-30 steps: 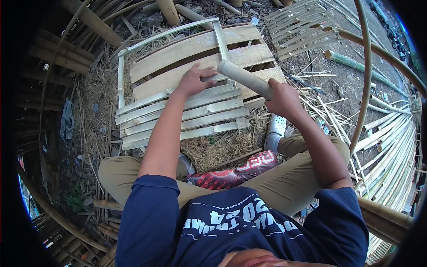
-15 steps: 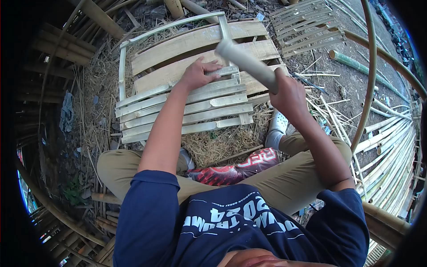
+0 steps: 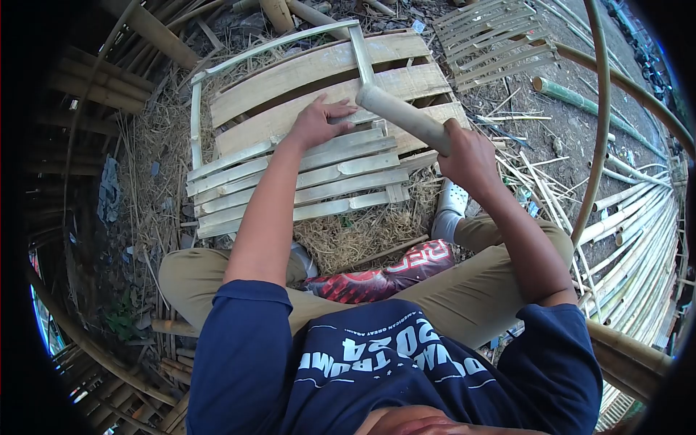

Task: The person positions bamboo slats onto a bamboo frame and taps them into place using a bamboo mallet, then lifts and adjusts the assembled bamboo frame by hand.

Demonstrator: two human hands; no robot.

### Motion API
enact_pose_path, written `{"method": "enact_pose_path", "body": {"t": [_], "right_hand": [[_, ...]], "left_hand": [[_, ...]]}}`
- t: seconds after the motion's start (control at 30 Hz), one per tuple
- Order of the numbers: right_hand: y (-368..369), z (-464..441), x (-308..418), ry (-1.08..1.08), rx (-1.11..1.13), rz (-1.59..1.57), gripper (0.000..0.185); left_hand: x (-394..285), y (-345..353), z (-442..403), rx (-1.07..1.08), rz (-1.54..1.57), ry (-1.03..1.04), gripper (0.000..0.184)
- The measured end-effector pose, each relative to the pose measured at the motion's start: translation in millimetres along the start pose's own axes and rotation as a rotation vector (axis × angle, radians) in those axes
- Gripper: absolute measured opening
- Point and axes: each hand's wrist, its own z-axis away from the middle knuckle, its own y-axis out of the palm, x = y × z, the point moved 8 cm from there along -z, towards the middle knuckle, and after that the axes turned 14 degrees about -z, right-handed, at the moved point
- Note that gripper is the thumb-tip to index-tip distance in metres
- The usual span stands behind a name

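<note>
My right hand (image 3: 470,156) is wrapped round one end of a thick, pale round wooden stick (image 3: 406,122). The stick's far end points up and left, over the end of the topmost slat. My left hand (image 3: 321,126) has its fingers spread and rests by the upper edge of a row of split bamboo slats (image 3: 319,176). These slats lie side by side across a bamboo frame (image 3: 362,56). Beneath the frame are wide flat wooden boards (image 3: 290,77) with gaps between them. Whether my left fingertips press a slat or the board, I cannot tell.
Another slatted bamboo panel (image 3: 493,40) lies at the upper right. A green bamboo pole (image 3: 573,98) and many split strips (image 3: 631,239) are on the ground to the right. Straw and shavings (image 3: 341,235) cover the ground before my crossed legs.
The stick's far end has come down slightly and to the right, toward the slat ends. My left hand stays in nearly the same place, and the view has shifted a little.
</note>
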Motion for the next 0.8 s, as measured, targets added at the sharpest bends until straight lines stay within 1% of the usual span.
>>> {"method": "enact_pose_path", "body": {"t": [0.1,0.2,0.23,0.33,0.37,0.5,0.6,0.7,0.8], "right_hand": [[-33.8,12.5,28.2,-0.121,-0.383,-0.238,0.036],[24.9,0.0,-21.5,0.018,0.005,0.093,0.039],[23.2,0.5,-20.4,0.086,-0.015,0.118,0.037],[-0.2,2.3,-2.4,0.029,-0.17,-0.024,0.033],[-2.4,2.9,-0.3,0.017,-0.186,-0.023,0.033],[16.6,2.7,-10.8,0.038,0.007,0.096,0.034],[16.0,2.7,-10.5,0.037,-0.03,0.047,0.034],[17.9,5.4,-9.4,0.07,-0.045,0.012,0.035],[25.6,5.4,-12.6,0.097,0.058,0.009,0.036]], "left_hand": [[2.5,-2.1,1.3,-0.036,0.018,-0.001,0.045],[4.6,3.3,-0.4,-0.018,0.07,0.037,0.045],[3.2,0.0,-2.0,-0.016,0.056,0.057,0.044],[0.4,-0.4,0.9,-0.005,0.083,0.043,0.043],[-1.5,-1.2,0.5,-0.002,0.074,0.041,0.043],[1.2,1.4,-0.8,0.029,0.047,0.043,0.042],[2.4,1.6,-0.4,0.01,0.004,0.002,0.043],[4.6,2.6,0.2,0.029,0.025,-0.009,0.045],[8.8,5.2,-2.2,-0.004,-0.04,-0.003,0.044]]}}
